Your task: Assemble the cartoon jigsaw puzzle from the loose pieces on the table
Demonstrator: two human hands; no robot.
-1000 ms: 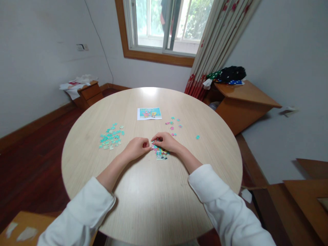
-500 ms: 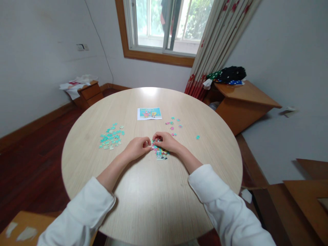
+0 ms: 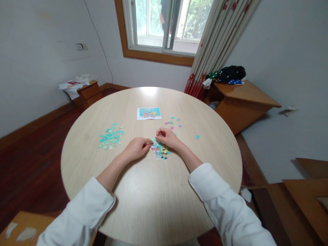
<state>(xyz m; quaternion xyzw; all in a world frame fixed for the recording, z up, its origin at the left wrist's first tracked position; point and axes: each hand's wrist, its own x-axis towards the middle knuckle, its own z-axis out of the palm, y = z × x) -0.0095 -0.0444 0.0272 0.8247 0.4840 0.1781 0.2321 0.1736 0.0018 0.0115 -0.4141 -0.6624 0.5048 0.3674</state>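
A partly assembled jigsaw puzzle (image 3: 162,151) with cartoon figures on a teal ground lies on the table in front of me. At its left edge is my left hand (image 3: 138,148), index finger and thumb closed on the border of the puzzle. My right hand (image 3: 167,137) hovers over the upper edge, its fingers loosely curled and thumb apart from them, with nothing visible between. It covers part of the puzzle's top. Behind lies a printed reference picture (image 3: 149,113) showing the cartoon scene.
A heap of teal puzzle pieces (image 3: 111,137) lies to the left on the round wooden table (image 3: 143,201). Several loose pink and teal pieces (image 3: 172,128) are scattered beyond my right hand. A single teal piece (image 3: 197,136) lies farther right.
My right hand has lifted slightly up and away, its fingers loosening, so more of the puzzle shows. My left index finger has straightened onto the puzzle's left edge.
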